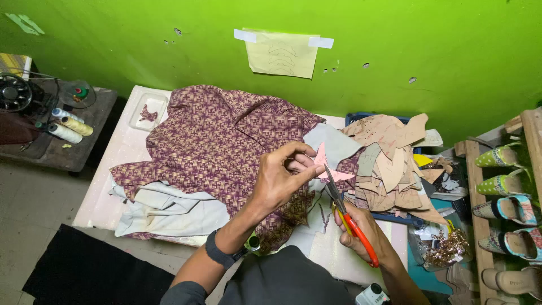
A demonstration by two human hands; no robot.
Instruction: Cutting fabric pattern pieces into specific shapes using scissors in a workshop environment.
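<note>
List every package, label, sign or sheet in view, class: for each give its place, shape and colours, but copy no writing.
Paper sheet: taped to the green wall above the table, pale yellow, roughly square, white tape at both top corners, faint pencilled outlines.
Plastic tray: table's far left corner, clear, rectangular, with a purple fabric scrap inside.
Plastic bag: right of the table, clear, holding brownish scraps.
No screens are visible.

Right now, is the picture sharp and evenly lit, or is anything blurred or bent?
Head view: the left hand, pink cutout and scissors in the right hand look sharp; light is soft and even on the green wall, dimmer toward the left floor; the wide lens bows the table edges; no strong glare.
</note>
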